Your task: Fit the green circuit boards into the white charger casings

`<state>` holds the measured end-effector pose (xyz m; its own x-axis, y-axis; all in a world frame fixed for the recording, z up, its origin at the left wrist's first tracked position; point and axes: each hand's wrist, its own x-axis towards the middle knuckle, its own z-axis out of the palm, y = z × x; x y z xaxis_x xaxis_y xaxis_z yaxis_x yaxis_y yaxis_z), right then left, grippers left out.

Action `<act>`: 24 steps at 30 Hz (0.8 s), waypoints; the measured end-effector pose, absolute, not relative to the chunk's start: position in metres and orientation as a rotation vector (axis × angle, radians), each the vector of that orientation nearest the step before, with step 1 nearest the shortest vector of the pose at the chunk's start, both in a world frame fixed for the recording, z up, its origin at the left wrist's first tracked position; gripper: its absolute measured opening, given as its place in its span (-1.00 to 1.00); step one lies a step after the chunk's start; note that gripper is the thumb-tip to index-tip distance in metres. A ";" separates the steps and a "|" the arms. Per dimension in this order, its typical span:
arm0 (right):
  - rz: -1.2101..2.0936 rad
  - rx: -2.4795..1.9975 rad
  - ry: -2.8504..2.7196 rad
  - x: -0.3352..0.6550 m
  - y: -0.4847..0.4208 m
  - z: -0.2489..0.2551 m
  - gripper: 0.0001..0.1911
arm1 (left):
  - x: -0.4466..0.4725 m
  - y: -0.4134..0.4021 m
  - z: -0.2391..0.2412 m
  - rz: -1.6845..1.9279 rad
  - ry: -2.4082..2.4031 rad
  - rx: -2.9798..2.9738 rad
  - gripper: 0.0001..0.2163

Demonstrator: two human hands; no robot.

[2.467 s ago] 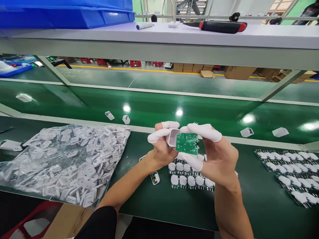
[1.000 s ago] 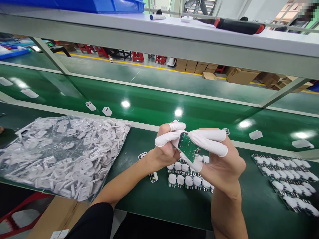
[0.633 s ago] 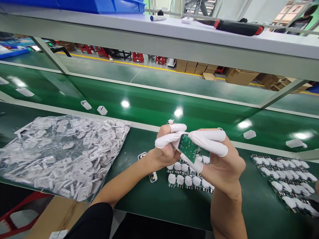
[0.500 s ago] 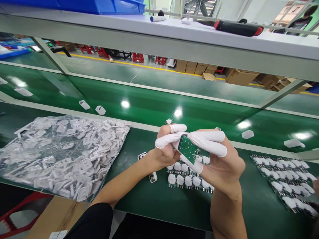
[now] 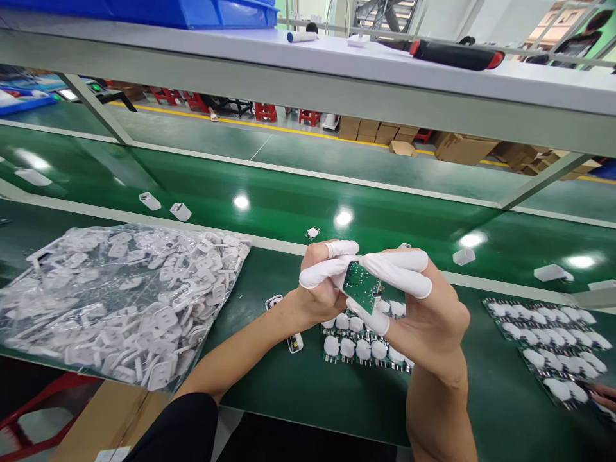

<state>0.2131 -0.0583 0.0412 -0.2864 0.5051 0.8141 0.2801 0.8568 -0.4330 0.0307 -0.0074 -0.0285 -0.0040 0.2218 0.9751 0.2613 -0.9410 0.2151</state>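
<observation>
My left hand (image 5: 320, 289), white finger cots on its fingertips, is closed around a white plastic housing (image 5: 339, 278), mostly hidden by the fingers. My right hand (image 5: 421, 308), also in finger cots, pinches a green circuit board (image 5: 360, 287) by its edges. The board's solder side faces me, and its left end is at the housing's mouth; how far inside it sits I cannot tell. Beneath my hands, rows of circuit boards with round white parts (image 5: 347, 348) lie on the green bench (image 5: 308, 398). Partly behind my left forearm rests a small white casing piece (image 5: 295, 343).
A clear bag of white plastic parts (image 5: 129, 295) covers the bench's left side. More board rows (image 5: 553, 333) lie at right, near another person's hand (image 5: 604, 394). Behind runs a green conveyor belt (image 5: 269, 205) carrying white housings (image 5: 180, 212). A shelf (image 5: 337, 64) crosses above.
The housings and a loose board on the belt have shifted left. My hands keep their hold, with the circuit board only slightly moved. Another person's hand shows more at the right edge.
</observation>
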 end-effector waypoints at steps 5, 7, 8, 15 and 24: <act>0.259 -0.604 -1.896 0.212 -0.059 0.042 -0.09 | 0.032 -0.010 -0.027 -2.156 -0.570 -2.176 -0.47; 0.270 -0.616 -1.900 0.210 -0.059 0.043 -0.10 | 0.033 -0.010 -0.028 -2.175 -0.566 -2.198 -0.49; 0.273 -0.626 -1.906 0.210 -0.059 0.044 -0.11 | 0.033 -0.009 -0.029 -2.183 -0.560 -2.207 -0.49; 0.147 -0.770 -2.026 0.214 -0.054 0.044 -0.15 | 0.043 -0.006 -0.036 -2.264 -0.512 -2.236 -0.47; 0.197 -0.698 -2.036 0.221 -0.047 0.044 -0.12 | 0.019 -0.022 -0.001 -2.765 -0.774 -3.318 -0.65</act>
